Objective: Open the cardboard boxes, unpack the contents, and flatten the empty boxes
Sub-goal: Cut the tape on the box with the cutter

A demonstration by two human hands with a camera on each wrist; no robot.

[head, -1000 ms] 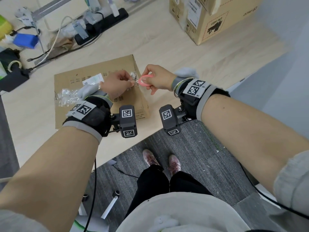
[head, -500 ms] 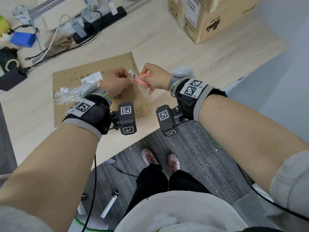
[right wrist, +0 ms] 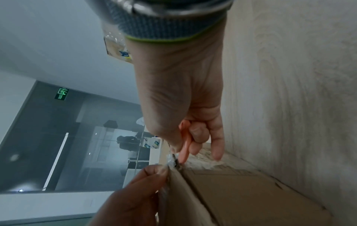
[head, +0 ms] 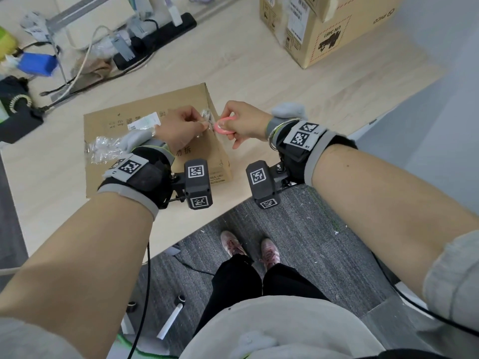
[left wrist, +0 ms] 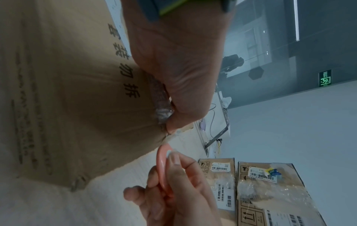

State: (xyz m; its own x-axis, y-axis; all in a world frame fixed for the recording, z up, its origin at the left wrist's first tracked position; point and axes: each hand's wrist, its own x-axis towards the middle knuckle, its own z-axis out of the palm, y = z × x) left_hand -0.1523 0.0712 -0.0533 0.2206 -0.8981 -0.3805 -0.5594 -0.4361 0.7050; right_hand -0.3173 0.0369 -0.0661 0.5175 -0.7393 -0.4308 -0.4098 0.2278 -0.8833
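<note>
A brown cardboard box [head: 134, 130] with printed characters and a white label lies on the pale wooden table. My left hand [head: 181, 128] pinches a strip of clear tape [head: 206, 116] at the box's right top edge; the tape [left wrist: 162, 110] is bunched between thumb and fingers. My right hand [head: 243, 120] grips a small pink cutter [head: 224, 126] just right of the tape, its tip close to the box corner [right wrist: 176, 165]. The same pink cutter [left wrist: 161, 165] shows in the left wrist view, held edge-on.
Crumpled clear tape [head: 103, 147] lies on the box's left side. Larger cardboard boxes [head: 318, 29] stand at the far right of the table. A power strip [head: 155, 37], cables and a blue object [head: 39, 63] clutter the far left. The table edge runs just below my wrists.
Both hands stay at the box's right top edge. The tape strip and pink cutter have shifted only slightly; the view has drifted a little.
</note>
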